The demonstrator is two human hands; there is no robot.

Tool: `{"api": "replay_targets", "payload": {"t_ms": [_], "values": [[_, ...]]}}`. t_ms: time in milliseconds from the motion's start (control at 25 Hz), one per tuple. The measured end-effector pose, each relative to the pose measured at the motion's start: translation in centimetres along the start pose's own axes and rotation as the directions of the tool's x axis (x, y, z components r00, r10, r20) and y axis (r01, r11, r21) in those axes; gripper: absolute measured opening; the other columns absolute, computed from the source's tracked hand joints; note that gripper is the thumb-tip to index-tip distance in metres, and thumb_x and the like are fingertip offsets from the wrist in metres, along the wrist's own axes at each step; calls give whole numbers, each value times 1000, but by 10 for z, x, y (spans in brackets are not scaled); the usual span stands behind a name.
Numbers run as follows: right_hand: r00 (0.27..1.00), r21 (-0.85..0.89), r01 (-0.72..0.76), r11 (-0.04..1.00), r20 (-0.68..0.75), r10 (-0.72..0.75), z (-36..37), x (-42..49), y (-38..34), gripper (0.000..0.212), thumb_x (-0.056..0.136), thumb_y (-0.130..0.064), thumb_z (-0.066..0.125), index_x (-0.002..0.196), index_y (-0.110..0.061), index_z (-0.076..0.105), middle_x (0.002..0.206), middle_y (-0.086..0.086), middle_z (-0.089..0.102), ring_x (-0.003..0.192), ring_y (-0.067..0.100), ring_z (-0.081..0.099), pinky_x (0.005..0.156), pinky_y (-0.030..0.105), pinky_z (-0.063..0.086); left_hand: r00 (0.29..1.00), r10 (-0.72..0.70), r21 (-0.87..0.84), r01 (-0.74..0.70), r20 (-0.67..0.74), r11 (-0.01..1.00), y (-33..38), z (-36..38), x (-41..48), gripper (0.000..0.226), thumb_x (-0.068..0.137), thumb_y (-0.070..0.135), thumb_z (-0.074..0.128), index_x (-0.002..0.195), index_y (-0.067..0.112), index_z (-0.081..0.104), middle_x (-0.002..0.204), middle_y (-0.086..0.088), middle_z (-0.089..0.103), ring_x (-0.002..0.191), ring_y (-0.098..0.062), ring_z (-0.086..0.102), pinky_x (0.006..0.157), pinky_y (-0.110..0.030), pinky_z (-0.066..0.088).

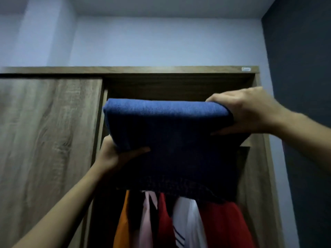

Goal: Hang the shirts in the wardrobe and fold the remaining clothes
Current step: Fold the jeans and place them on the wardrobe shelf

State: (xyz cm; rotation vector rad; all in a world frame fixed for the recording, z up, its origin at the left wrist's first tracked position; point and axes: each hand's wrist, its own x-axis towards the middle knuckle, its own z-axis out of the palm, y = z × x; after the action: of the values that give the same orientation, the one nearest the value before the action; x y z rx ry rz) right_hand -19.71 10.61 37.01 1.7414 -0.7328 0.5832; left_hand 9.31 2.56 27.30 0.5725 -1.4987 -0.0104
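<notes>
A folded blue garment (pixel 170 133) is raised in front of the open wardrobe (pixel 179 69), level with its upper compartment. My left hand (pixel 114 154) grips the garment's lower left corner, thumb across its underside. My right hand (pixel 245 111) grips its upper right edge, fingers over the top and thumb beneath. Below the garment hang several shirts (pixel 179 221), orange, pink, red and white. The garment hides their hangers and the rail.
The wardrobe's wooden sliding door (pixel 46 140) covers its left half. A dark wall (pixel 300 104) stands close on the right. A pale wall (pixel 143 36) and the ceiling lie above the wardrobe top.
</notes>
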Motion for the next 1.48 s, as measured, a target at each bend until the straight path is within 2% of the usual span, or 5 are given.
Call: {"api": "replay_targets", "payload": {"t_ms": [400,600,1080,1320,1480], "values": [[997,-310,-63,949,11,70,23,62,71,63,59,-64,71,107,-27,55,97,7,68,87,34,63,61,38,42,678,528,659,-85,-511,747,-51,90,53,78,68,47,78,115,0,39,103,-28,47,96,-31,37,80,-39,34],[978,-95,-171,981,104,181,43,55,77,54,50,-68,73,84,-29,55,88,2,68,83,30,60,64,35,43,367,930,921,-354,-22,162,-94,116,34,53,92,23,58,141,21,38,125,-9,42,131,-23,34,108,-38,28],[978,-218,-159,963,-167,124,58,65,82,50,64,-58,69,102,-27,59,96,5,68,84,35,64,64,36,41,720,592,901,-432,361,-24,-101,160,102,62,81,48,36,140,53,18,157,0,8,140,-37,-2,87,-83,17],[966,-324,-240,915,-168,194,82,71,95,46,68,-49,70,101,-20,56,100,8,67,86,35,65,60,34,33,854,307,844,-491,419,215,-95,191,136,66,75,66,10,136,54,33,156,11,-17,142,-28,-22,98,-77,3],[963,-329,-250,911,12,269,130,56,81,35,73,-43,66,99,-22,54,102,3,65,89,30,66,59,31,34,794,246,732,-608,556,308,-109,198,101,67,79,62,18,120,33,63,147,-1,41,137,-30,35,100,-56,37]]}}
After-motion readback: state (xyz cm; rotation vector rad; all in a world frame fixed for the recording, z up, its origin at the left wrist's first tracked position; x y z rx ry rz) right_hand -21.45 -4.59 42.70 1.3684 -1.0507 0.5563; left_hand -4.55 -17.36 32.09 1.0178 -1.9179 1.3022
